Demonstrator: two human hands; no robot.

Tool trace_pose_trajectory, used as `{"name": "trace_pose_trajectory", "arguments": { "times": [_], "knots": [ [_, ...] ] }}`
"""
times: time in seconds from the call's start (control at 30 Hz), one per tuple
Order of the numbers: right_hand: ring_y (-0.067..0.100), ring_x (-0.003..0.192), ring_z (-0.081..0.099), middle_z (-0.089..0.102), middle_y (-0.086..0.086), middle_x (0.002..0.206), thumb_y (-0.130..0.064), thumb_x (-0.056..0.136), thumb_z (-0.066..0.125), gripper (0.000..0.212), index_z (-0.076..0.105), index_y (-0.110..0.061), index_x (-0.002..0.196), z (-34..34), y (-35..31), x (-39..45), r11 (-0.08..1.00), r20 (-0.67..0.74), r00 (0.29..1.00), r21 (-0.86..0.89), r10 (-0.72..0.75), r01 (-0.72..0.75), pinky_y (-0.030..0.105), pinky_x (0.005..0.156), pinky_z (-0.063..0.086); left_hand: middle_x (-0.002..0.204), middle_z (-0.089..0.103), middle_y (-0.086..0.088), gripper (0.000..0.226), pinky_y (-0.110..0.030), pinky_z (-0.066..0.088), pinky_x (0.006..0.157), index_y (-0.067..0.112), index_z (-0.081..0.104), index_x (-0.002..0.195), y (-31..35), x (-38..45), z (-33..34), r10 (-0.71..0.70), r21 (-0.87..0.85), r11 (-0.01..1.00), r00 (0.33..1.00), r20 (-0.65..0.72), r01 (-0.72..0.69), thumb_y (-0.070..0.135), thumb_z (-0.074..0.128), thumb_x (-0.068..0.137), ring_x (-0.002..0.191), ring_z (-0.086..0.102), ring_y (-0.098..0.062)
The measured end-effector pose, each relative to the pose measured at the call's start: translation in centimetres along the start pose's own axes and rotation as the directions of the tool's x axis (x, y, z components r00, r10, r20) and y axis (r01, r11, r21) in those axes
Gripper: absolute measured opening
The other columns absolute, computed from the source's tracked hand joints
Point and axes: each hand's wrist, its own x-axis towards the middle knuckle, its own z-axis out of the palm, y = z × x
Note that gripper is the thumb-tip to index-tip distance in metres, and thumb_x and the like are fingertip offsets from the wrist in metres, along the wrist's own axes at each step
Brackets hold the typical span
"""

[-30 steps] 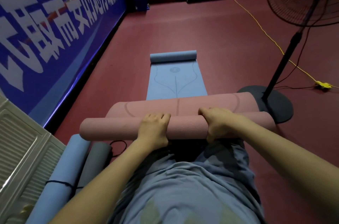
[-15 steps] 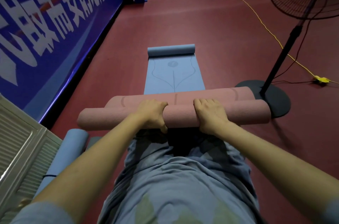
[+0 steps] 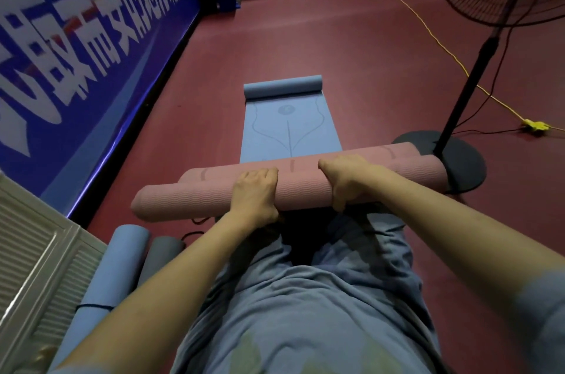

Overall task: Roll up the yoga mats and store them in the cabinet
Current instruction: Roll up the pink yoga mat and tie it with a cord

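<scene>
A pink yoga mat (image 3: 195, 197) lies across the floor in front of me, rolled from both ends into two parallel rolls. My left hand (image 3: 253, 196) grips the near roll left of its middle, fingers curled over the top. My right hand (image 3: 348, 182) grips the same roll right of its middle, thumb underneath. Beyond it a blue yoga mat (image 3: 290, 132) lies flat on the red floor, with its far end curled into a small roll. A rolled blue mat (image 3: 119, 266) and a rolled grey mat (image 3: 160, 257) lie beside the white louvred cabinet door (image 3: 33, 266) at lower left.
A standing fan's black round base (image 3: 458, 156) and pole stand just right of the pink mat's end. A yellow cable (image 3: 440, 46) runs across the floor to a plug at the right. A blue banner wall (image 3: 76, 37) borders the left. Steps sit at the far end.
The near pink roll has turned forward and closed up against the far roll. Both hands have shifted on it, fingers now further over its top.
</scene>
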Motion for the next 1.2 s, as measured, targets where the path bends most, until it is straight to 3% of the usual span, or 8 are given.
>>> {"name": "trace_pose_trajectory", "arguments": {
  "times": [0.17, 0.27, 0.37, 0.6, 0.8, 0.97, 1.1, 1.2],
  "knots": [
    [0.031, 0.11, 0.059, 0.06, 0.007, 0.12, -0.039, 0.054, 0.09, 0.075, 0.046, -0.02, 0.111, 2.5, -0.2, -0.6, 0.999, -0.237, 0.971, -0.029, 0.025, -0.033, 0.035, 0.078, 0.04, 0.111, 0.07, -0.005, 0.067, -0.032, 0.038, 0.071, 0.021, 0.059, 0.115, -0.5, 2.2, -2.6, 0.06, 0.09, 0.993, 0.987, 0.147, -0.073, 0.051, 0.082, 0.06, 0.099, 0.066, -0.032],
    [0.031, 0.11, 0.056, 0.058, 0.008, 0.119, -0.034, 0.057, 0.086, 0.073, 0.048, -0.015, 0.117, 4.2, -0.6, -0.6, 0.996, -0.402, 0.916, -0.079, 0.006, -0.041, 0.039, 0.089, 0.039, 0.107, 0.071, -0.007, 0.074, -0.032, 0.04, 0.067, 0.023, 0.062, 0.114, -1.0, 4.3, -3.9, 0.079, 0.085, 0.991, 0.962, 0.261, -0.105, 0.059, 0.086, 0.054, 0.095, 0.067, -0.032],
    [0.031, 0.108, 0.057, 0.06, 0.009, 0.118, -0.031, 0.057, 0.086, 0.071, 0.049, -0.014, 0.115, 4.3, -0.4, -0.3, 0.997, -0.433, 0.901, -0.071, -0.004, -0.029, 0.039, 0.089, 0.04, 0.108, 0.071, -0.008, 0.077, -0.032, 0.041, 0.066, 0.024, 0.062, 0.117, -1.2, 4.7, -3.6, 0.084, 0.075, 0.991, 0.957, 0.278, -0.108, 0.06, 0.087, 0.053, 0.095, 0.067, -0.033],
    [0.031, 0.103, 0.064, 0.064, 0.008, 0.114, -0.041, 0.05, 0.092, 0.08, 0.048, -0.016, 0.112, 2.2, -0.7, 0.4, 0.991, -0.28, 0.96, -0.119, 0.022, -0.057, 0.034, 0.073, 0.037, 0.118, 0.07, -0.005, 0.092, -0.034, 0.041, 0.07, 0.026, 0.056, 0.131, -1.4, 4.1, -2.3, 0.055, -0.016, 0.998, 0.97, 0.239, -0.053, 0.064, 0.086, 0.053, 0.104, 0.066, -0.031],
    [0.028, 0.096, 0.062, 0.064, 0.004, 0.117, -0.042, 0.05, 0.092, 0.084, 0.05, -0.024, 0.121, -1.7, -0.2, 1.7, 0.997, 0.026, 0.999, -0.067, 0.042, -0.04, 0.033, 0.074, 0.047, 0.128, 0.059, -0.005, 0.131, -0.043, 0.048, 0.094, 0.018, 0.039, 0.146, -1.4, 2.7, -0.7, 0.141, -0.008, 0.99, 0.985, 0.103, -0.141, 0.072, 0.091, 0.039, 0.113, 0.06, -0.03],
    [0.025, 0.089, 0.057, 0.063, 0.003, 0.117, -0.045, 0.046, 0.094, 0.088, 0.052, -0.026, 0.121, -2.7, -0.4, 2.5, 0.999, 0.097, 0.995, -0.035, 0.04, -0.037, 0.035, 0.077, 0.053, 0.122, 0.066, -0.004, 0.112, -0.04, 0.047, 0.084, 0.017, 0.048, 0.13, -1.4, 3.9, -1.4, 0.109, 0.015, 0.994, 0.988, 0.114, -0.111, 0.072, 0.09, 0.043, 0.107, 0.065, -0.03],
    [0.026, 0.087, 0.053, 0.063, 0.003, 0.113, -0.048, 0.049, 0.092, 0.083, 0.05, -0.024, 0.116, -1.5, -0.1, 2.4, 0.998, 0.021, 0.999, -0.055, 0.03, -0.029, 0.034, 0.071, 0.044, 0.117, 0.069, -0.004, 0.087, -0.037, 0.044, 0.073, 0.019, 0.052, 0.121, -1.6, 4.3, -1.3, 0.124, 0.085, 0.987, 0.985, 0.116, -0.134, 0.061, 0.089, 0.054, 0.102, 0.068, -0.031],
    [0.028, 0.092, 0.059, 0.064, 0.003, 0.112, -0.046, 0.051, 0.09, 0.077, 0.049, -0.023, 0.112, -0.8, 0.1, 2.1, 0.998, -0.061, 0.998, -0.061, -0.003, 0.0, 0.034, 0.069, 0.04, 0.109, 0.07, -0.003, 0.082, -0.034, 0.044, 0.069, 0.024, 0.057, 0.119, -1.8, 5.6, -2.7, 0.116, 0.061, 0.989, 0.968, 0.224, -0.133, 0.059, 0.088, 0.051, 0.094, 0.066, -0.03]
  ]
}}
